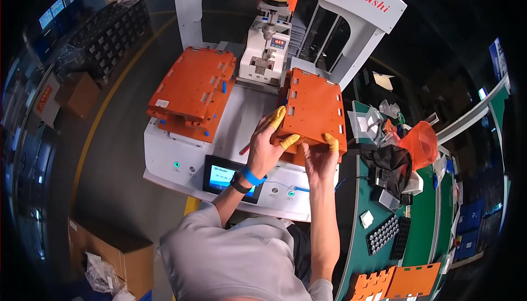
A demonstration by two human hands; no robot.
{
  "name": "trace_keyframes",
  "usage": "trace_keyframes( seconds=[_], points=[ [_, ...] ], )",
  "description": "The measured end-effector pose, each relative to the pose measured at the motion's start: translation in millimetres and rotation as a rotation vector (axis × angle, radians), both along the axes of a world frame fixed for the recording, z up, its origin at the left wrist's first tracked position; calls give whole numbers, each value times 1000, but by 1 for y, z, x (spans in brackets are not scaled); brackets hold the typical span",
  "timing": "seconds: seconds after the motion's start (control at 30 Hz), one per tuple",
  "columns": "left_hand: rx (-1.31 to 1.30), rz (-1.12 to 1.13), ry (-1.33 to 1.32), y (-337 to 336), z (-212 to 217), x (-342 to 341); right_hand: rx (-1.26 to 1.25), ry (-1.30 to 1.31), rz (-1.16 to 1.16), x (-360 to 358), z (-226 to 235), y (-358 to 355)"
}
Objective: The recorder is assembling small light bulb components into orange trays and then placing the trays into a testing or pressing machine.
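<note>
- Left hand [266, 147], yellow finger cots on its fingers, grips the near left edge of an orange fixture plate [315, 111].
- Right hand [321, 158] grips the same plate's near edge from below.
- Plate is held tilted over the white machine bed [181, 155], just right of its press head [266, 54].
- Second orange fixture [195, 89] rests on the bed's left side.
- Green desk [422, 213] at right carries a black cell tray [381, 235].

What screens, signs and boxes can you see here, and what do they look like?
Touch screen: front of the white machine, dark frame, glowing blue.
Small number display: on the press head, red digits.
Warning sign: far left, orange-red.
Cardboard box: floor, lower left, brown, open.
Sticker: white, on the left orange fixture.
</note>
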State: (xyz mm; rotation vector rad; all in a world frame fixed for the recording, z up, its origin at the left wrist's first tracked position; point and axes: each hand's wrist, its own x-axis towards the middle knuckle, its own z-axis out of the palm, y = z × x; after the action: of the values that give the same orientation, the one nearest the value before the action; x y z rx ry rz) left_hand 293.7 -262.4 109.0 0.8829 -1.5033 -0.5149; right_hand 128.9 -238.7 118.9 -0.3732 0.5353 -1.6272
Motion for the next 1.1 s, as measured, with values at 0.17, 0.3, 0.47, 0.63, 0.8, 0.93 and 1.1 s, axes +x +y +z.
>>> trace_keyframes(
  seconds=[0.17,0.3,0.47,0.63,0.8,0.93,1.1],
  points=[
    [-46,105,-61,-14,-16,-11,-19,19,34,-12,7,-4],
    [-93,144,-192,-22,-20,-12,-126,-20,73,-3,11,14],
    [-33,207,-262,-16,-28,-5,62,280,-4,8,-32,73],
    [66,161,-229,-13,-39,-6,111,651,-96,10,-130,133],
    [255,-156,138,-3,-33,-15,-315,1764,-176,-20,-160,159],
    [55,91,-5,10,-27,-37,-420,1998,0,-29,-194,173],
    [-213,-46,117,38,28,-86,-318,2075,-124,-37,-199,177]
  ],
)
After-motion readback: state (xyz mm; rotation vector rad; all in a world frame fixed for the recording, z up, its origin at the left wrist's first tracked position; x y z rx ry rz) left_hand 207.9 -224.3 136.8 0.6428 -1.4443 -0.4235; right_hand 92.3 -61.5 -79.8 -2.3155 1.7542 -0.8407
